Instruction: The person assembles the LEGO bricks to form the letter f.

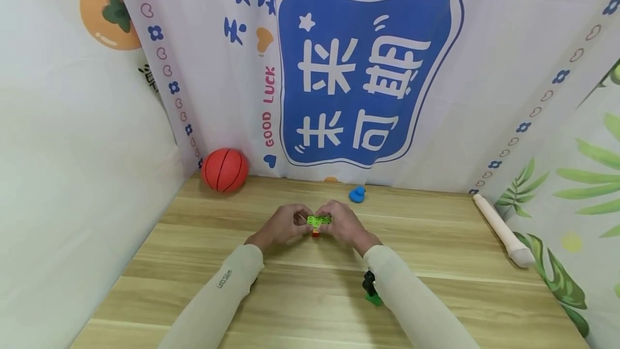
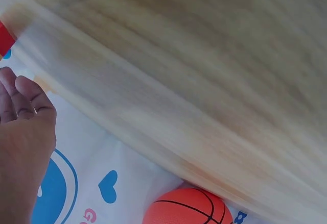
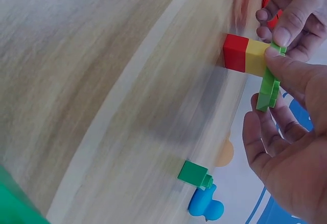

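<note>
Both hands meet over the middle of the table, around a small stack of toy bricks. On top is a long lime-green brick (image 3: pixel 269 83); a yellow brick (image 3: pixel 257 56) joins it to a red brick (image 3: pixel 235 53) at the bottom. My right hand (image 1: pixel 341 222) pinches the green brick, its thumb lying across the brick beside the yellow one. From the other side, my left hand (image 1: pixel 287 222) pinches the green brick's end between thumb and fingers. In the left wrist view a corner of the red brick (image 2: pixel 5 40) shows past the left fingers.
A blue toy duck (image 1: pixel 357 194) sits near the back wall, with a small green brick (image 3: pixel 194 174) close by it in the right wrist view. A red ball (image 1: pixel 225 170) occupies the back left corner. A black-and-green object (image 1: pixel 372 288) lies by the right sleeve; a pale club-shaped object (image 1: pixel 504 231) lies at right.
</note>
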Available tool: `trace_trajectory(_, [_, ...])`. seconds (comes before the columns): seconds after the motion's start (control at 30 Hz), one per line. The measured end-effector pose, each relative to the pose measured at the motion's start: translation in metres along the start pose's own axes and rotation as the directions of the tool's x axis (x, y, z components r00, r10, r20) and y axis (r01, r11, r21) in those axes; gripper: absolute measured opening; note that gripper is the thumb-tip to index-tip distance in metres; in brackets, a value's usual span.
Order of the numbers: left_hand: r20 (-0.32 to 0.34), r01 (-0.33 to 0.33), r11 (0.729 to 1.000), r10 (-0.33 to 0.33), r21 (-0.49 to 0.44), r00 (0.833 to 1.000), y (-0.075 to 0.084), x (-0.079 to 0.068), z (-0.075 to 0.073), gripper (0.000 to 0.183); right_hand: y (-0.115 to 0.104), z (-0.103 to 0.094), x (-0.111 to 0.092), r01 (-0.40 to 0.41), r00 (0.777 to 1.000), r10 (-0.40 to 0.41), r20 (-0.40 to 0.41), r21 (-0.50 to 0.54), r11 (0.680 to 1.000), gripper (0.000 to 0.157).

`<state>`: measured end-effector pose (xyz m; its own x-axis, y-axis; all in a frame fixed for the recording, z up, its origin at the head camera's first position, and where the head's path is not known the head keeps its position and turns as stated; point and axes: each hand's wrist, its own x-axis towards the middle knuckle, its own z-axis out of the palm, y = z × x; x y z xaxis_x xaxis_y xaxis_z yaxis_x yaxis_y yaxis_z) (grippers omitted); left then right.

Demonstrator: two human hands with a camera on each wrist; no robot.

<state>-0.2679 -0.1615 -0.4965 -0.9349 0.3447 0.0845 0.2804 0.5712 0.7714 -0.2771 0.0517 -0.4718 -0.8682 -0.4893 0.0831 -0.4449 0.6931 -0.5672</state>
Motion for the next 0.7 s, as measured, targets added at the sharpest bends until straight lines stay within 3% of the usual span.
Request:
trace_trajectory(0.23, [-0.008,-0.037,0.999,0.037,-0.010,0.999,-0.0031,0.0016,0.0013,0.024,0.0029,0.0027,-0.0015,0.010,1.000,-0.010,-0.022,0.015,1.000,0.028])
trace_trajectory(0.7, [0.008,-0.035,0.999,0.035,-0.001,0.999,-0.0024,0.0037,-0.0016,0.020,0.0008,0.0073,-0.0072,-0.006,0.998,0.003,-0.057,-0.055,0.998,0.030])
